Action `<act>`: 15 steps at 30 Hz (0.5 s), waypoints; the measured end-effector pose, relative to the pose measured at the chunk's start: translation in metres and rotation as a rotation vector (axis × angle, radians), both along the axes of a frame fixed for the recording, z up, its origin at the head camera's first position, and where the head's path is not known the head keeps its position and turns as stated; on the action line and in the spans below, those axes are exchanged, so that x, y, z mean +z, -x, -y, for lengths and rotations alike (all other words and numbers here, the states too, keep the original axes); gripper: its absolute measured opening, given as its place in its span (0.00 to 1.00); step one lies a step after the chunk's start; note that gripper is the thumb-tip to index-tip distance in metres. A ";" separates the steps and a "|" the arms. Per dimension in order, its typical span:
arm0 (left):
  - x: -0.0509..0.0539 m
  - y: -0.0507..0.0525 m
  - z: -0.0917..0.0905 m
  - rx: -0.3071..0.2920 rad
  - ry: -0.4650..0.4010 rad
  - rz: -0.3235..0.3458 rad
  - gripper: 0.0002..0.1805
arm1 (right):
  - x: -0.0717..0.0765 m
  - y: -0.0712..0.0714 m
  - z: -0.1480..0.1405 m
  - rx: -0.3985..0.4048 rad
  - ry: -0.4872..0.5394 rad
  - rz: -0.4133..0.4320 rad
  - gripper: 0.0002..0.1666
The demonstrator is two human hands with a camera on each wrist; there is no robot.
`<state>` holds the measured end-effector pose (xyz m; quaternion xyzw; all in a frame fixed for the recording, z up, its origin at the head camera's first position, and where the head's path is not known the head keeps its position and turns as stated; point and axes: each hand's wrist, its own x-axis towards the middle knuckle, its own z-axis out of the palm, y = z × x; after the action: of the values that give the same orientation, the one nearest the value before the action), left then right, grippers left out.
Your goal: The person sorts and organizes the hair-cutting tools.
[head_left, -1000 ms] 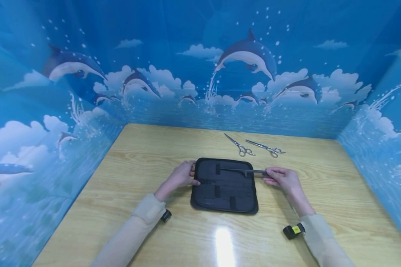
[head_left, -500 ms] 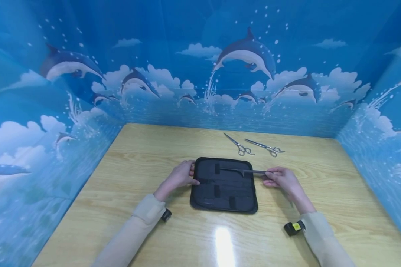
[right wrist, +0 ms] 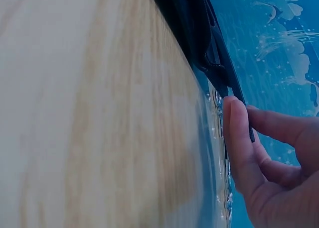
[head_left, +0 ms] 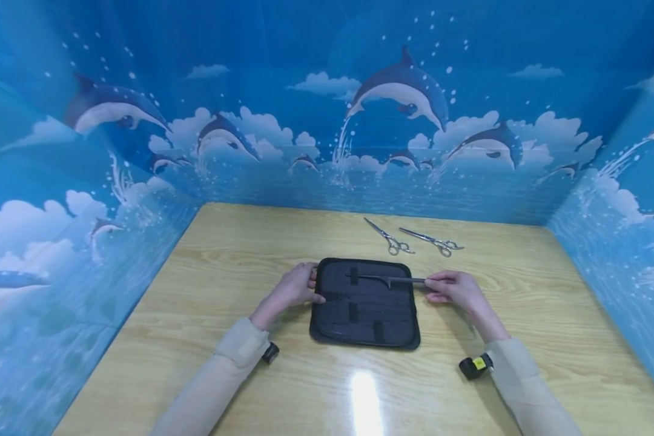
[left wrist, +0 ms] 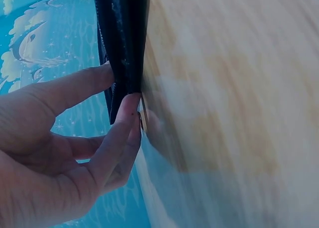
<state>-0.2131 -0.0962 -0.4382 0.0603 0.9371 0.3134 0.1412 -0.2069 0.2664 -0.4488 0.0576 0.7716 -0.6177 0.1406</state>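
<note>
A black square tool case point(head_left: 365, 306) with elastic loops lies spread open on the table. My left hand point(head_left: 292, 286) pinches its left edge, thumb on top and fingers at the side; the left wrist view shows the edge between thumb and fingers point(left wrist: 94, 158). My right hand point(head_left: 458, 290) pinches one end of a slim black comb point(head_left: 395, 280) beyond the case's right edge. The comb lies across the upper panel, its thin end at the upper loop point(head_left: 354, 276). In the right wrist view the comb's end point(right wrist: 239, 96) shows between thumb and fingers point(right wrist: 237, 128).
Two pairs of silver hairdressing scissors, the left pair point(head_left: 389, 237) and the right pair point(head_left: 433, 240), lie behind the case on the wooden table point(head_left: 240, 254). A blue dolphin-print curtain point(head_left: 283, 109) encloses the back and sides.
My right hand has moved slightly left with the comb, whose thin end now reaches past the upper loop. My left hand stays on the case edge; the scissors lie as before.
</note>
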 end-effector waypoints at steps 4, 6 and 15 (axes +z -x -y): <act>0.000 0.000 0.000 -0.004 0.002 -0.005 0.47 | -0.001 0.003 0.004 0.016 -0.012 0.002 0.24; 0.000 -0.001 0.000 -0.004 0.004 -0.008 0.48 | -0.001 0.004 0.007 0.022 -0.015 0.001 0.24; 0.000 -0.002 0.000 -0.005 0.009 -0.021 0.48 | -0.002 0.009 0.022 0.026 -0.053 -0.010 0.23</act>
<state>-0.2112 -0.0960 -0.4380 0.0652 0.9399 0.3082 0.1322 -0.2156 0.2447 -0.4505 0.0484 0.7891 -0.5954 0.1432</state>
